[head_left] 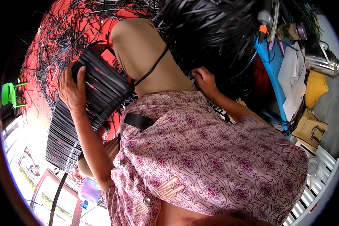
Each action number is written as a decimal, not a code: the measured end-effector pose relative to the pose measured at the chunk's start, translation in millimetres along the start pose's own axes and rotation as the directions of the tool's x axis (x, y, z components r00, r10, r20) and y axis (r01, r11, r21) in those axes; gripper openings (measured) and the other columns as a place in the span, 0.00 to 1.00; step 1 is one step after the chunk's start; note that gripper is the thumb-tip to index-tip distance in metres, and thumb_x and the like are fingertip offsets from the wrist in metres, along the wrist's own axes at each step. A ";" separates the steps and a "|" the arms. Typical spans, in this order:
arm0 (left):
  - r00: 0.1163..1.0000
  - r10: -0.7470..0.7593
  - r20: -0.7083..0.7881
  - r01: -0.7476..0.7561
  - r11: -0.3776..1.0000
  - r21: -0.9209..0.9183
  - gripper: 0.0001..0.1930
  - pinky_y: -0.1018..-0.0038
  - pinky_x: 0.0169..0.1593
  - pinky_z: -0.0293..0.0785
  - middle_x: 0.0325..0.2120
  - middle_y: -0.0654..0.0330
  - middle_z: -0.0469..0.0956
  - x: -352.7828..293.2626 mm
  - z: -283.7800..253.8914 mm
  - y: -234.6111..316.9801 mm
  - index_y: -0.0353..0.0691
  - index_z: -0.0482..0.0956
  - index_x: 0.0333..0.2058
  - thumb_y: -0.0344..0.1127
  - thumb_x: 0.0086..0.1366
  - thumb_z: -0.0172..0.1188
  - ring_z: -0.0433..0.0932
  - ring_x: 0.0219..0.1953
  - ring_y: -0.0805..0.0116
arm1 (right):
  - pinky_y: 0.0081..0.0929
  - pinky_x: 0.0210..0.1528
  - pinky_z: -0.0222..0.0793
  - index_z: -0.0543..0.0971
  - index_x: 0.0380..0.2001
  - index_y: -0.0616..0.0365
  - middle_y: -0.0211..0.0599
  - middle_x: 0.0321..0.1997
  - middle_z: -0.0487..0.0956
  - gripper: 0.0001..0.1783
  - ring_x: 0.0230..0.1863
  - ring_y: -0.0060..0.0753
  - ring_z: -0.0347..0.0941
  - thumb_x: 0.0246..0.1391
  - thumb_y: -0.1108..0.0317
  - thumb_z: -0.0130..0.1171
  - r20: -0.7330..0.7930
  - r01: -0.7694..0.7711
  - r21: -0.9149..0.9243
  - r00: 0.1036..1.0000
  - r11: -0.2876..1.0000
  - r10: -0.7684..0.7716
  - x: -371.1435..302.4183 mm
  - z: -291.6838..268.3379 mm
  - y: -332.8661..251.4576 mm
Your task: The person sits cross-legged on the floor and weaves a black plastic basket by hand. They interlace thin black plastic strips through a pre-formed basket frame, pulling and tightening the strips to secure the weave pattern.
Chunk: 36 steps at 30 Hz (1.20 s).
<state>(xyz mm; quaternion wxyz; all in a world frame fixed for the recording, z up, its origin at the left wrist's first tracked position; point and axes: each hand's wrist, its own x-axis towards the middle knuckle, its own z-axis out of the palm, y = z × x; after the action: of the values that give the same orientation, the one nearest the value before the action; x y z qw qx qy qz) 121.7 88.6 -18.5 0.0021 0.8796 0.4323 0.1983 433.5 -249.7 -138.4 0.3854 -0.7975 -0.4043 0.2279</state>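
A half-woven piece of black flat strips (pixel 105 81) slants across my left side, its ribs running side by side. My left hand (pixel 72 88) is closed round its outer edge, thumb on the upper face and the other fingers partly hidden. From the piece, one long black strip (pixel 154 67) runs across my raised leg. Beside that thigh, my right hand (pixel 204 80) is closed with bent fingers, close to a dark heap of strips; whatever is between its fingertips is too small to make out.
Loose black strips (pixel 79 26) litter the red floor mat (pixel 34 86). A large bundle of strips (pixel 211 26) lies ahead on the right. Along the right side are a blue board (pixel 277 75), a metal canister (pixel 322 62) and a yellow woven item (pixel 315 88). A green chair (pixel 11 94) stands far left.
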 end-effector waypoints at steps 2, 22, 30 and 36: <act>1.000 0.023 -0.002 -0.023 1.000 0.004 0.24 0.63 0.54 0.67 0.46 0.56 0.81 2.0 1.4 2.7 0.42 0.78 0.52 0.56 0.70 0.53 0.78 0.50 0.55 | 0.34 0.37 0.74 0.81 0.38 0.62 0.43 0.27 0.79 0.10 0.32 0.44 0.80 0.59 0.65 0.60 -0.019 -0.305 0.031 0.952 0.952 0.305 -9.7 22.9 105.9; 0.993 -0.118 0.018 0.119 0.993 -0.023 0.21 0.61 0.55 0.68 0.45 0.51 0.80 0.5 13.1 -34.5 0.40 0.78 0.52 0.49 0.74 0.47 0.77 0.48 0.50 | 0.25 0.26 0.68 0.84 0.37 0.57 0.30 0.27 0.79 0.14 0.26 0.25 0.74 0.59 0.58 0.58 -0.271 -0.625 0.543 0.502 0.561 0.821 118.5 -9.2 324.5; 0.995 -0.102 0.008 0.102 0.995 -0.015 0.22 0.64 0.56 0.65 0.43 0.52 0.80 6.6 16.8 -27.3 0.41 0.79 0.50 0.51 0.73 0.48 0.77 0.47 0.54 | 0.27 0.27 0.69 0.84 0.36 0.57 0.30 0.27 0.79 0.14 0.26 0.26 0.74 0.59 0.58 0.58 -0.275 -0.675 0.428 0.537 0.602 0.798 112.7 -2.9 324.4; 0.996 -0.089 0.005 0.089 0.996 0.023 0.21 0.63 0.56 0.68 0.45 0.50 0.80 0.9 -3.3 -29.7 0.39 0.78 0.52 0.48 0.73 0.49 0.77 0.49 0.51 | 0.29 0.27 0.70 0.84 0.35 0.57 0.30 0.27 0.78 0.14 0.27 0.27 0.75 0.59 0.58 0.58 -0.258 -0.708 0.286 0.592 0.646 0.764 92.3 -1.4 307.9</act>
<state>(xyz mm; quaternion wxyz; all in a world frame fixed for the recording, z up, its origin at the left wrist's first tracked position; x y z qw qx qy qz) 98.5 107.3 -20.4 0.0022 0.8602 0.4731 0.1903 631.5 -290.3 -388.4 0.3825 -0.8879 0.0580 0.2488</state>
